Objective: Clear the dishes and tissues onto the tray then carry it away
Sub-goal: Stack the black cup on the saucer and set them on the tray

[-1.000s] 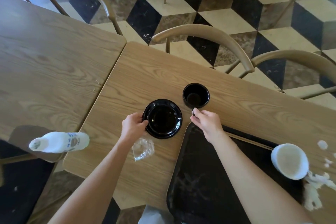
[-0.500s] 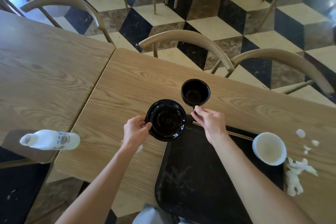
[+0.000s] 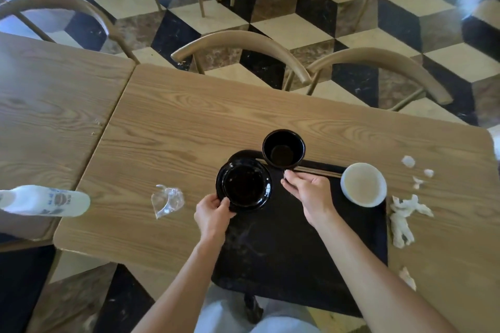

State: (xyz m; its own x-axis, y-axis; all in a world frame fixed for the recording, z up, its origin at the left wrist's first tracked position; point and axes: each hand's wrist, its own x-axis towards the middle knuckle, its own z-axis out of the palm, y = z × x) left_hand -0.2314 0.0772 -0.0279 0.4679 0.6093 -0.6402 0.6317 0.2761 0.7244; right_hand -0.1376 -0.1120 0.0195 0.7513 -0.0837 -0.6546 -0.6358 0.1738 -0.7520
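Over the tray's [image 3: 297, 246] far-left corner, your left hand [image 3: 212, 215] has the black plate [image 3: 243, 186] pinched by its near rim — fingers closed on it, plate sitting half over the tray, half over the wooden table [image 3: 189, 121]. Your right hand [image 3: 307, 192] is closed on the black cup [image 3: 283, 151], thumb & fingertips at its near edge; the cup is at the tray's far edge, right beside the plate, and you can't tell if it's resting or lifted. Just under the cup, a pair of chopsticks [image 3: 318, 171] lies along the tray's far rim. The white bowl [image 3: 363, 188] sits at the tray's far-right corner, upright. Right of the tray, off it, crumpled tissues [image 3: 403, 220] lie on the table w/ a few small scraps [image 3: 408, 161] farther back — 1 more bit near the front edge. Left of the plate there's a clear plastic wrapper [image 3: 167, 200] on the table, well apart from the tray. A white bottle [image 3: 44, 200] lies on its side at the left edge of view. 3 chair backs stand along the table's far side.
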